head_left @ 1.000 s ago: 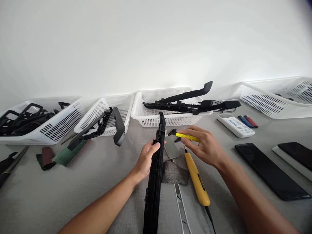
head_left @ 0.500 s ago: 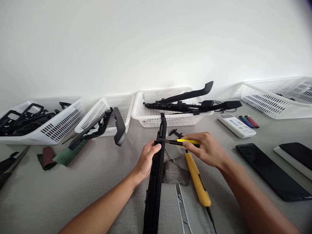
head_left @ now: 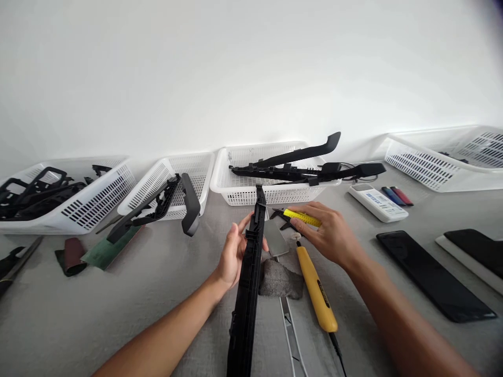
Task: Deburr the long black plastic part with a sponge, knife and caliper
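My left hand [head_left: 231, 255] holds a long black plastic trim piece [head_left: 248, 283] from its left side, thumb raised and some fingers behind it. The piece stands tilted, its narrow end pointing away from me. In my right hand [head_left: 330, 230] is a yellow utility knife [head_left: 302, 217], its blade pointing left at the upper part of the trim piece. Whether the blade touches the plastic I cannot tell. Below the knife lie a black caliper [head_left: 286, 224], a yellow corded hand tool [head_left: 316, 288] and a grey cloth [head_left: 280, 280].
White baskets with black plastic parts stand along the wall: a left one [head_left: 98, 207], a smaller one [head_left: 202, 196], a middle one [head_left: 251, 198] and a right one [head_left: 420, 162]. Sandpaper [head_left: 112, 248] lies left. A white device [head_left: 378, 202], lighters [head_left: 393, 196] and a black phone [head_left: 434, 275] lie right.
The knife has moved a little up and away, toward the narrow end of the trim piece. My left thumb has lifted off the piece's front. The view has shifted slightly.
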The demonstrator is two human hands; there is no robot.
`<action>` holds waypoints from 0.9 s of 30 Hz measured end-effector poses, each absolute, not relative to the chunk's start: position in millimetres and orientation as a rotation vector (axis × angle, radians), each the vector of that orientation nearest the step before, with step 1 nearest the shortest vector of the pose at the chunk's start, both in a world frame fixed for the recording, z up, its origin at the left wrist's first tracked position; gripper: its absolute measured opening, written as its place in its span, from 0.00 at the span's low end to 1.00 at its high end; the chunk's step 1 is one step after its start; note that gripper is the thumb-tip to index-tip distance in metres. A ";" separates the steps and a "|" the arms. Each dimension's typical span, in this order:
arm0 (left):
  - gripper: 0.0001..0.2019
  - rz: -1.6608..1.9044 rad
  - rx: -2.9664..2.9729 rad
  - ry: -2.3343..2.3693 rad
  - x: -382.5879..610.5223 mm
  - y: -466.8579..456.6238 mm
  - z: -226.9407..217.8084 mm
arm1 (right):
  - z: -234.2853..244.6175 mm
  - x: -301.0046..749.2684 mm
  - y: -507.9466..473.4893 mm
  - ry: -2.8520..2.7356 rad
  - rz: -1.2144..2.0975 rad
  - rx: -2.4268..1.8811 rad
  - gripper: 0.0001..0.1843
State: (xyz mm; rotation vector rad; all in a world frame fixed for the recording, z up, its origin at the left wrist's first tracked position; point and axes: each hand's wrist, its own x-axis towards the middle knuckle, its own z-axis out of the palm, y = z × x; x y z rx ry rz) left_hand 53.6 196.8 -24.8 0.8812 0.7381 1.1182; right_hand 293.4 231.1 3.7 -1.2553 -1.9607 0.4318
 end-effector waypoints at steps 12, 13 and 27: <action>0.21 1.106 0.851 0.878 53.5 199.2 -20.8 | 7.7 293.3 227.7 -1.979 0.490 -1.229 0.16; 0.19 1.110 0.857 0.884 53.5 198.8 -20.2 | 7.2 294.1 228.1 -1.983 0.492 -1.234 0.16; 0.18 1.120 0.899 0.924 54.6 198.9 -18.1 | 9.1 296.3 228.3 -2.029 0.499 -1.226 0.14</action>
